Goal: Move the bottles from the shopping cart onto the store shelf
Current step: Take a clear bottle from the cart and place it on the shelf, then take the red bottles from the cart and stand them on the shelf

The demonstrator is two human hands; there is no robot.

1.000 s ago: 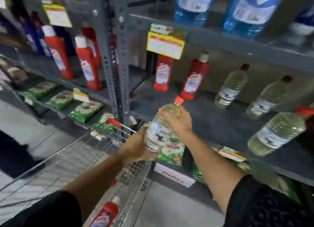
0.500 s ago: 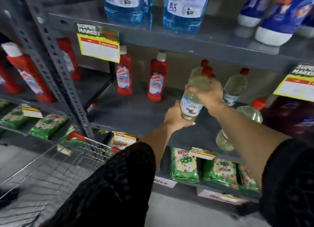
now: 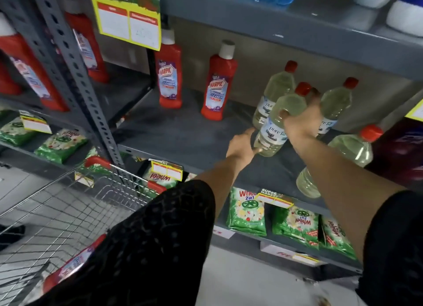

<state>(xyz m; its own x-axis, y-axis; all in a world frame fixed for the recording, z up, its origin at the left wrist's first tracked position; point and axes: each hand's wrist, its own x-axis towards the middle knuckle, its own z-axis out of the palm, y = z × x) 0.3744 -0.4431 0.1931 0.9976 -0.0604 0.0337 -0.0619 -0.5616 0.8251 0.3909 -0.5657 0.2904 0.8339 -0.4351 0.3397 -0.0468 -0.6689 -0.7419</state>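
Observation:
A clear bottle of pale liquid with a red cap (image 3: 280, 120) stands on the grey middle shelf (image 3: 183, 134). My right hand (image 3: 299, 122) grips its upper body. My left hand (image 3: 243, 144) holds it at the base. Similar clear bottles stand around it: one behind (image 3: 274, 90), one to the right (image 3: 336, 102), one at the front right (image 3: 350, 149). Two red Harpic bottles (image 3: 218, 86) stand further left on the same shelf. At the lower left is the wire shopping cart (image 3: 68, 205), with a red bottle (image 3: 71, 266) lying in it, partly hidden by my sleeve.
A grey perforated upright (image 3: 75, 77) divides the shelving; more red bottles stand left of it. Green detergent packets (image 3: 248, 212) fill the lower shelf. Blue and white bottles sit on the top shelf. A yellow price sign (image 3: 128, 22) hangs from the top shelf edge.
Both hands carried the clear bottle from above the cart to the shelf and lowered it until it stands among the other clear bottles. The view moved closer to the shelf.

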